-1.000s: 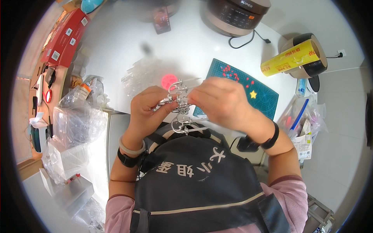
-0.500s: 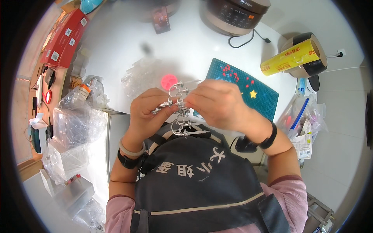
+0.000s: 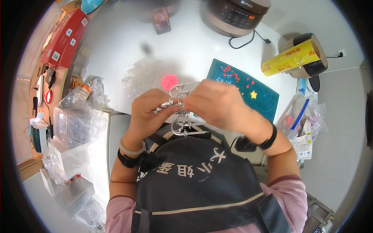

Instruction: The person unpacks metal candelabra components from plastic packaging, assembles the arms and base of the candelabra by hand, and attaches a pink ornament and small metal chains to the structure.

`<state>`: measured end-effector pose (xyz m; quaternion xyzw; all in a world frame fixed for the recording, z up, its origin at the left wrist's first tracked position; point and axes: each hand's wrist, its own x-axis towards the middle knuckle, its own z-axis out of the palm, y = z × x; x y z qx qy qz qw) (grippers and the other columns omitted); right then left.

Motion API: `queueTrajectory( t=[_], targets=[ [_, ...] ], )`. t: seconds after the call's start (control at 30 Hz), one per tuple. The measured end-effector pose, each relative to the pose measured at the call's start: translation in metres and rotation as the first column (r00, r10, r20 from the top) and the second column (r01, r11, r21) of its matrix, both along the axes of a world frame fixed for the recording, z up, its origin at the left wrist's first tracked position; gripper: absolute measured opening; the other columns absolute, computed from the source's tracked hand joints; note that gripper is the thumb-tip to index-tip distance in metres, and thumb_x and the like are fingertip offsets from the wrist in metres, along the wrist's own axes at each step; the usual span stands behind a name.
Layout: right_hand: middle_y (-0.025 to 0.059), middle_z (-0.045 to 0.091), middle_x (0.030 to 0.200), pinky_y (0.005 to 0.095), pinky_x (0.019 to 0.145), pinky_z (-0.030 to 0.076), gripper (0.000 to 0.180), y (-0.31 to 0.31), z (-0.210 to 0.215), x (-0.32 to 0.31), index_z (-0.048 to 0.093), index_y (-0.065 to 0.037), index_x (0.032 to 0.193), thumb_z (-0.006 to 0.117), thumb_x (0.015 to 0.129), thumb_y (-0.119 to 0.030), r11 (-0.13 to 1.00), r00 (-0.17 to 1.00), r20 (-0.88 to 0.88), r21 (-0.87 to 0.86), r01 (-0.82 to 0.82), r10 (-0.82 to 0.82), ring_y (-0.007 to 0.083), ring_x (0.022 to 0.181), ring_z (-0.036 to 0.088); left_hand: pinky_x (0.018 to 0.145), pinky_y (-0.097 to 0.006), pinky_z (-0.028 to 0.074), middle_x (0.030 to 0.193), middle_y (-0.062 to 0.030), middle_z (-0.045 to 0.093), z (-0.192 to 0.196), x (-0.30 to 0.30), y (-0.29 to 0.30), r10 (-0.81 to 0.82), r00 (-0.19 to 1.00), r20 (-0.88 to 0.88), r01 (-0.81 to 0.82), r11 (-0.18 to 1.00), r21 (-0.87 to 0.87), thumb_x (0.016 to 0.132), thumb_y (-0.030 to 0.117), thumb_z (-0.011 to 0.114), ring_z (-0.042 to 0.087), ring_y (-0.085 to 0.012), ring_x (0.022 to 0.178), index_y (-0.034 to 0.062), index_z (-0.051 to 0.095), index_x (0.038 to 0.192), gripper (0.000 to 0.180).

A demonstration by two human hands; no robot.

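In front of my apron I hold a silver ornament (image 3: 180,120) with curled arms, shaped like a small candelabra. My left hand (image 3: 147,112) pinches its slim stem-like part, which points off to the left. The fingers of my right hand (image 3: 217,101) are closed at its middle and hide some of it. Curled arms stick out above and below my fingertips. Just beyond my hands, a round pink mould (image 3: 169,82) with hollows lies on the white table (image 3: 116,42), beside crumpled clear plastic (image 3: 136,80).
To the right lies a green cutting mat (image 3: 265,92) with small red pieces and a yellow star (image 3: 253,94). Farther back are a phone (image 3: 161,21), a dark cooker (image 3: 233,19) and a yellow wrap roll (image 3: 289,58). Plastic-wrapped boxes (image 3: 79,124) stand at left.
My right hand has shifted slightly at the ornament's middle and is a little blurred. Both hands keep hold; nothing else has visibly moved.
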<state>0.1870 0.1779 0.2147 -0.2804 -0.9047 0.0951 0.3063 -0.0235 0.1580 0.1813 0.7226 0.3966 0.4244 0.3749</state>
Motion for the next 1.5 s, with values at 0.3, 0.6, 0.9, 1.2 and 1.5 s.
queueTrajectory(
  t=[0.3,0.6,0.9,1.2,1.5],
  targets=[
    [0.0028,0.053,0.068,0.0292,0.053,0.046,0.019,0.005,0.0,0.012,0.065,-0.007,0.083,0.073,0.067,-0.012,1.0,1.0,0.004,0.023,-0.021,0.021,0.0189,0.063,0.054,0.057,-0.025,0.041,0.07,-0.0065,0.061,-0.007,0.0,-0.002,0.015,0.998,0.054,-0.012,0.998,-0.06,0.069,-0.001,0.072,0.055,-0.015,0.063,0.0033,0.07,0.089,0.02],
    [0.0026,0.05,0.066,0.0289,0.05,0.044,0.012,0.001,-0.006,0.008,0.063,-0.007,0.076,0.071,0.067,-0.007,0.997,0.998,-0.022,0.056,-0.055,0.056,0.0179,0.061,0.051,0.058,-0.026,0.041,0.071,-0.0096,0.061,-0.003,0.001,-0.003,-0.034,0.999,0.018,0.033,0.999,0.032,0.069,-0.004,0.069,0.055,-0.0169,0.066,-0.0034,0.067,0.086,0.017],
    [0.0038,0.058,0.074,0.03,0.056,0.047,0.02,0.006,-0.002,0.012,0.066,-0.006,0.084,0.072,0.066,-0.011,0.999,0.999,0.036,0.033,0.001,-0.002,0.0207,0.066,0.055,0.056,-0.025,0.042,0.068,-0.0085,0.059,-0.007,0.002,0.006,-0.005,0.992,-0.125,0.01,0.999,0.032,0.068,-0.001,0.072,0.055,-0.0169,0.062,0.0016,0.068,0.083,0.016],
    [0.0071,0.065,0.083,0.0374,0.068,0.052,0.019,0.002,-0.115,0.064,0.067,-0.01,0.094,0.066,0.078,-0.021,0.89,0.927,0.277,-0.307,0.337,-0.255,0.0262,0.081,0.061,0.044,-0.016,0.032,0.073,-0.0006,0.062,-0.068,-0.048,0.013,0.44,0.856,0.271,-0.218,0.784,-0.582,0.086,0.013,0.064,0.044,-0.0029,0.051,0.0006,0.065,0.088,0.013],
    [0.0042,0.055,0.106,0.0352,0.077,0.049,0.044,-0.036,-0.232,0.073,0.062,-0.011,0.107,0.074,0.068,-0.027,0.895,0.93,0.368,-0.408,0.181,-0.02,0.0242,0.097,0.054,0.043,-0.016,0.029,0.08,-0.0044,0.064,-0.073,-0.033,0.011,0.527,0.759,0.383,-0.071,0.651,-0.756,0.09,0.02,0.06,0.044,-0.004,0.053,0.0028,0.062,0.086,0.018]
  ],
)
